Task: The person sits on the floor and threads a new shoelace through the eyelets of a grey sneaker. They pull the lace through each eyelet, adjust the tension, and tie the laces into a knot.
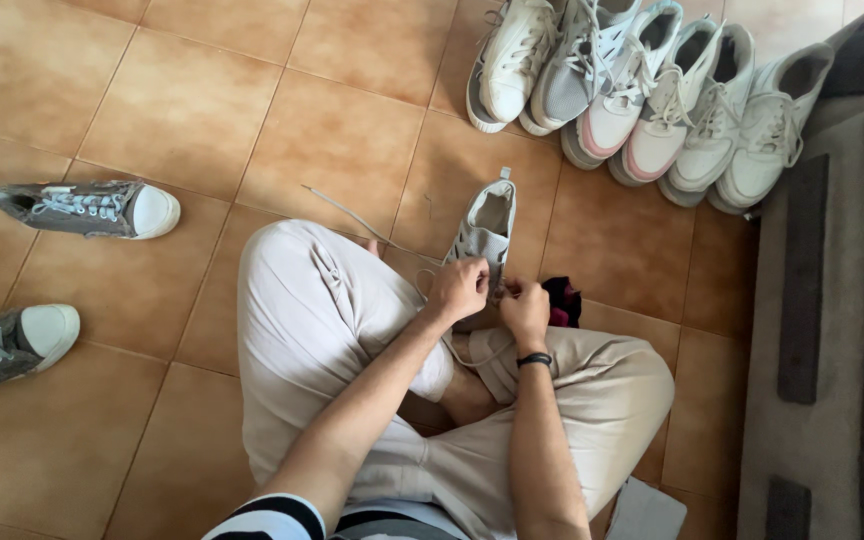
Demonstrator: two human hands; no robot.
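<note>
**A:** Head view, entry one. Count the shoes for me.

**B:** I log nine. One grey sneaker (485,240) stands on the tile floor (182,110) just past the crossed legs, heel end away from the wearer. Two grey canvas sneakers with white rubber toe caps sit at left: the upper one (82,208) lies on its side, the lower one (7,345) is cut by the frame edge. Six pale trainers stand in a row (642,85) at the top, side by side and touching, white and light grey, two with pink soles.

**A:** Hands?

**B:** Two, both bare. I see the left hand (457,288) curled closed at the near end of the grey sneaker, fingers pinched on lace. The right hand (525,312) is also curled, just beside the left, at the same spot; whether it grips lace I cannot tell. A black band (534,359) rings the right wrist.

**A:** Laces?

**B:** One flat pale lace (347,215) runs out loose over the tile to the left of the sneaker; a second loop hangs below the hands.

**A:** Materials?

**B:** Glazed orange-brown square tiles, beige cloth trousers (302,310), striped black-and-white shirt hem. A dark red-and-black cloth item (562,300) lies just right of the hands. Grey carpet (832,300) with dark bars at right.
</note>
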